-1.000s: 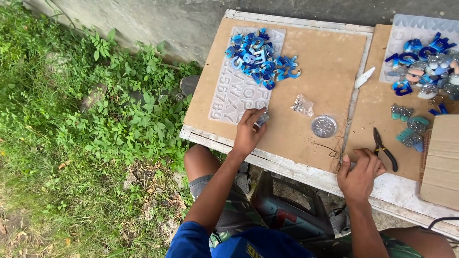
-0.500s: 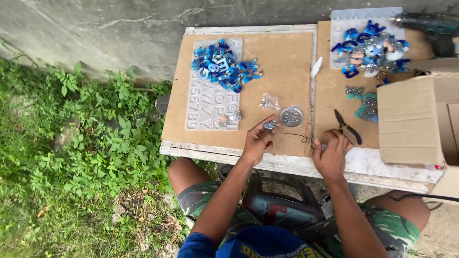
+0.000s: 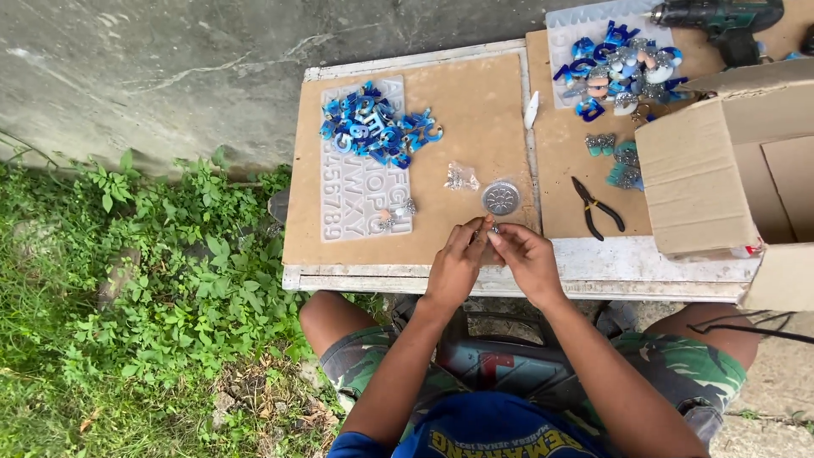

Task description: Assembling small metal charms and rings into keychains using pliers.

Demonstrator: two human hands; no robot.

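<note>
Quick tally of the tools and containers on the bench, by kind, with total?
Black-handled pliers: 1
Cordless drill: 1
Clear letter moulds: 2
Round metal lid: 1
Cardboard box: 1
Heaps of blue letters: 2
Total: 8

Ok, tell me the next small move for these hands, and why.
Probably keep the small piece pinched and finish joining it before reaching away. The left hand and right hand meet fingertip to fingertip over the board's near edge, so letting go could drop it. The pliers lie just right of the right hand if more grip is needed.
</note>
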